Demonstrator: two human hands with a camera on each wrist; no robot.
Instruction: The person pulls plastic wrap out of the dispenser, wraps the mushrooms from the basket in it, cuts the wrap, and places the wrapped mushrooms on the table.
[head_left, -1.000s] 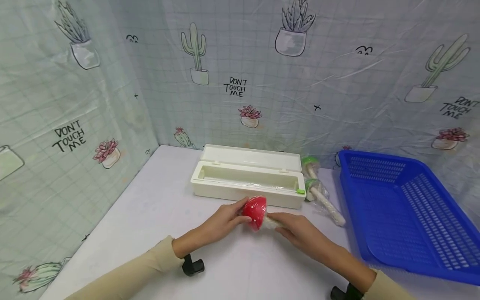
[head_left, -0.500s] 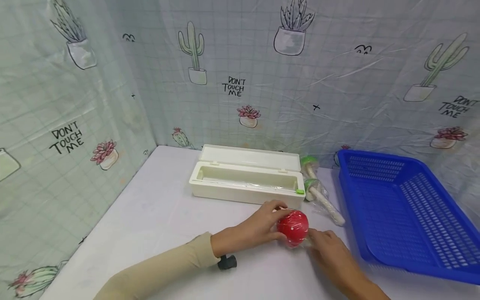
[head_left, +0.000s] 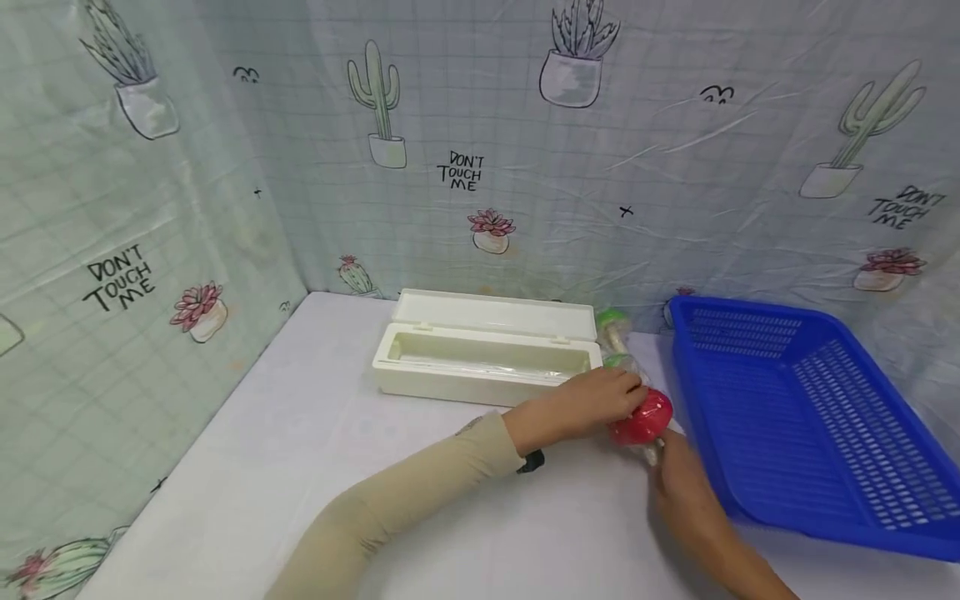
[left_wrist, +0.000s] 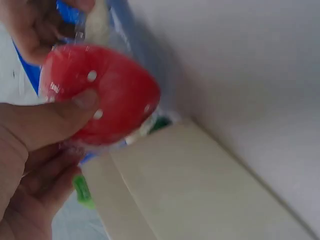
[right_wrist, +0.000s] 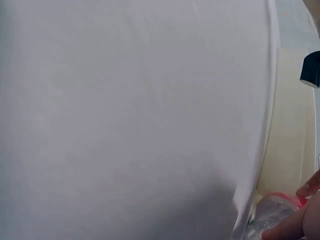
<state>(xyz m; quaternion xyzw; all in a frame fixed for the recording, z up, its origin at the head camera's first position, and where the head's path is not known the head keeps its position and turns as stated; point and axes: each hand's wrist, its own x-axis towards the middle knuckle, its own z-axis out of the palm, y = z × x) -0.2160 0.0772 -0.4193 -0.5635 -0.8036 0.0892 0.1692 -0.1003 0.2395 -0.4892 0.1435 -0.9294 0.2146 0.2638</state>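
A wrapped toy mushroom with a red, white-dotted cap (head_left: pixel 651 418) is held between both hands to the right of the white box. My left hand (head_left: pixel 581 406) grips the cap; in the left wrist view its thumb (left_wrist: pixel 75 112) lies across the red side, the other fingers behind. Fingers of my right hand (head_left: pixel 684 479) curl at the pale stem (head_left: pixel 651 452), just below the cap. Clear plastic film surrounds it. Only fingertips (right_wrist: pixel 285 227) and a bit of pink-edged film show in the right wrist view's lower corner.
The long white box (head_left: pixel 442 379) stands with its lid (head_left: pixel 495 312) raised. Beside its right end lie two wrapped green-capped mushrooms, the rear one (head_left: pixel 613 323) visible, the front one (head_left: pixel 619 362) mostly covered. A blue basket (head_left: pixel 765 442) stands on the right, near the right hand.
Both hands have carried the red mushroom rightward, from in front of the box to beside the green-capped mushrooms. The cap has turned and the stem now points down toward the right hand.
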